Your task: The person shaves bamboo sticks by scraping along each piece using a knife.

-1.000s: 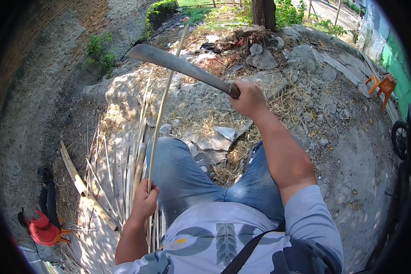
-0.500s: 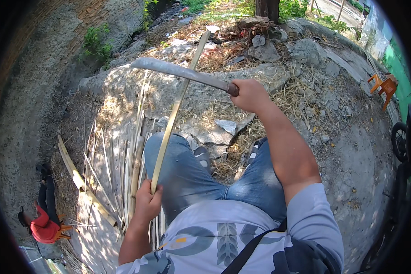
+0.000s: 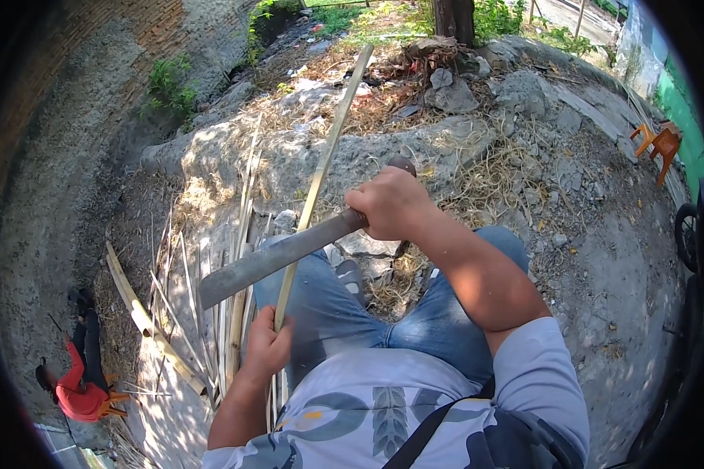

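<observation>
My left hand [image 3: 269,344] is closed around the near end of a long pale bamboo strip [image 3: 321,173], which slants up and away over my left knee. In my closed right hand [image 3: 391,205] is the dark handle of a machete [image 3: 278,261]. Its broad grey blade points left and crosses over the strip a short way above my left hand. Whether the edge touches the strip I cannot tell. Beside my left leg lies a heap of bamboo strips [image 3: 235,313], with a split bamboo piece [image 3: 145,316] to its left.
Broken stone slabs and dry shavings [image 3: 477,168] lie ahead of my feet. A tree trunk [image 3: 454,22] rises at the far side. A person in red [image 3: 82,391] sits at the left. An orange chair [image 3: 663,150] and a wheel [image 3: 687,238] are at the right.
My right hand has drawn the machete toward me and slightly left, so its blade now crosses lower on the strip. My left hand keeps its hold, shifted slightly right.
</observation>
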`<action>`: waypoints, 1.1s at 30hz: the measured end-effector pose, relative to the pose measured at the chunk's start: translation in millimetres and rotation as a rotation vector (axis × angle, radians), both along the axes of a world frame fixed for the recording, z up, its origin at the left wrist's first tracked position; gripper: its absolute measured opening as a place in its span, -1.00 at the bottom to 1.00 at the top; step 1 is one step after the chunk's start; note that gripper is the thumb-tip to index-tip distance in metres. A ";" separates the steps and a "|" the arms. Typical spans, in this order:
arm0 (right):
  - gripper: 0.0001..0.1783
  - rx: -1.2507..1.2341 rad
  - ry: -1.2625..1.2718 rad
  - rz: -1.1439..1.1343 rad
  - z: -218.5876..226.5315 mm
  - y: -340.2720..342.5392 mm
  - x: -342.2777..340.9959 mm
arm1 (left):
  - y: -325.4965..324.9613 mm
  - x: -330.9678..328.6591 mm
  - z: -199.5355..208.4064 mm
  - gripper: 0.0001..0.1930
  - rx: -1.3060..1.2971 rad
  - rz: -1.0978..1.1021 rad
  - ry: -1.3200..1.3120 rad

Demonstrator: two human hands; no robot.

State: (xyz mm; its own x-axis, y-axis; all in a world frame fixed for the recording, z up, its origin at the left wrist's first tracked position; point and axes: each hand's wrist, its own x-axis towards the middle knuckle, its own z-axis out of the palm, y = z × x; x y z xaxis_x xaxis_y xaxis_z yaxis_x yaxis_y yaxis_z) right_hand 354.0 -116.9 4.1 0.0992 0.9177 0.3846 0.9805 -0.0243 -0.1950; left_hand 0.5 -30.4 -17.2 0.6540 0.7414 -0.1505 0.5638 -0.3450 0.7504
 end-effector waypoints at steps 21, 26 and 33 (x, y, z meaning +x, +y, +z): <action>-0.80 0.003 -0.085 0.014 -7.6 3.0 11.3 | 6.5 -21.6 9.2 -0.81 0.024 -0.103 0.050; -0.81 0.038 0.368 -0.412 -13.9 -13.9 73.4 | 3.8 -52.5 20.1 -0.86 0.039 -0.097 0.052; -0.79 0.144 0.363 -0.372 -13.8 -8.4 51.5 | -0.1 -47.4 11.4 -0.88 0.016 -0.093 -0.017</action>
State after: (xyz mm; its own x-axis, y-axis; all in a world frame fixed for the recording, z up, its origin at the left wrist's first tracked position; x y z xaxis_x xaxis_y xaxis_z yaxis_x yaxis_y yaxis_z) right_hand 405.5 -125.2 -9.6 0.5573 0.7358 0.3847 0.7797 -0.3045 -0.5470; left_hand -47.0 -30.5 -5.8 0.7227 0.6793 -0.1277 0.5162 -0.4076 0.7533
